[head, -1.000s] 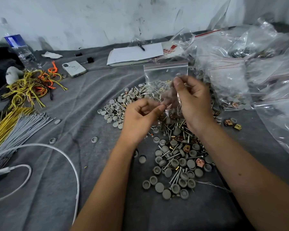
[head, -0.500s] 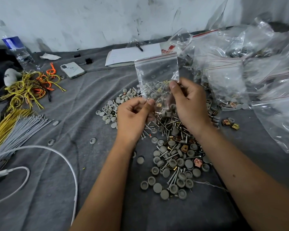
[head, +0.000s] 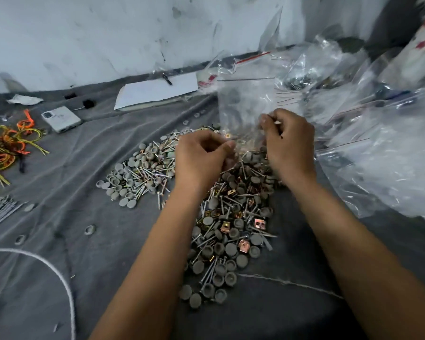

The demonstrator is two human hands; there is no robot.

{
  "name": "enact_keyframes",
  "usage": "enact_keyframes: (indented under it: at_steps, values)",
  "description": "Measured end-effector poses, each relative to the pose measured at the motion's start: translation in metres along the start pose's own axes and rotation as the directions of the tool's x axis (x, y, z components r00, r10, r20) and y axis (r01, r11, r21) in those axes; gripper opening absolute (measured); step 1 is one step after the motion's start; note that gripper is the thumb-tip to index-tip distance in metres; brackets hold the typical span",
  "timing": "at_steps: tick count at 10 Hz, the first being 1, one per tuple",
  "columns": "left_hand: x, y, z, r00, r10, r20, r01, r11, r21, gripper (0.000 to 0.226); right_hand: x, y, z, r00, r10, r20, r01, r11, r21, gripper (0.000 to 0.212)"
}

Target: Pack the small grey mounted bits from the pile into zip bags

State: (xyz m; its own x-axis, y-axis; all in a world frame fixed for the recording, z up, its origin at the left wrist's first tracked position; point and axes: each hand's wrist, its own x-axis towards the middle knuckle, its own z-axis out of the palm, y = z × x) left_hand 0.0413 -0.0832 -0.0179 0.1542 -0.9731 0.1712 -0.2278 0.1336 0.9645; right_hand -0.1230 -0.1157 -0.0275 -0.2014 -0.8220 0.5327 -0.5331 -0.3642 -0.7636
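Together, one zip bag (head: 245,104) was pinched by two hands, left (head: 201,158) and right (head: 290,146), above one bit pile (head: 231,217) on grey cloth (head: 84,217).

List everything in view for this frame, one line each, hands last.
bits: many, grey with metal shanks, piled mid-cloth
clips: several, brass-coloured, mixed into the pile
zip bag: one, clear, held upright over the pile
spare bags: heap, clear, right
notepad: one, white, far centre by the wall
phone: one, white, far left
ties: bundle, yellow and orange, left edge
cable: one, white, near left
cloth: one, grey, under everything
hands: left and right, both pinching the bag
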Motion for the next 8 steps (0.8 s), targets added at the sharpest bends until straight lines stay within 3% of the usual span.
enact_keyframes:
  at_steps: [1, 3, 4, 5, 6, 7, 8]
  values:
    - [0.007, 0.008, 0.042, 0.997, 0.050, 0.057, -0.060, 0.980, 0.191, 0.015, 0.016, 0.031, -0.036, 0.998, 0.059, 0.005, -0.058, 0.993, -0.106, 0.031]
    - [0.031, 0.011, 0.103, 0.994, 0.099, 0.034, -0.103, 0.864, 0.494, 0.026, 0.055, 0.067, -0.066, 0.989, 0.146, 0.028, -0.131, 0.947, -0.293, 0.025]
    - [0.036, 0.003, 0.110, 0.994, 0.103, 0.031, -0.101, 0.797, 0.595, 0.038, 0.057, 0.073, -0.068, 0.990, 0.141, -0.026, -0.136, 0.866, -0.482, 0.027]
    - [0.039, -0.004, 0.108, 0.993, 0.120, 0.011, -0.102, 0.788, 0.608, 0.039, 0.047, 0.070, -0.063, 0.999, 0.032, -0.006, -0.031, 0.864, -0.503, 0.032]
    - [0.032, -0.007, 0.099, 0.989, 0.145, 0.025, -0.132, 0.804, 0.579, 0.032, 0.038, 0.068, -0.046, 0.963, 0.116, 0.245, 0.025, 0.861, -0.508, 0.019]
    - [0.018, -0.008, 0.072, 0.979, 0.205, -0.005, -0.177, 0.854, 0.490, 0.020, 0.037, 0.064, -0.039, 0.934, 0.154, 0.324, 0.052, 0.835, -0.547, 0.017]
    - [0.007, -0.015, 0.037, 0.942, 0.317, -0.110, -0.237, 0.861, 0.451, 0.016, 0.038, 0.057, -0.042, 0.952, 0.134, 0.276, 0.035, 0.847, -0.530, 0.013]
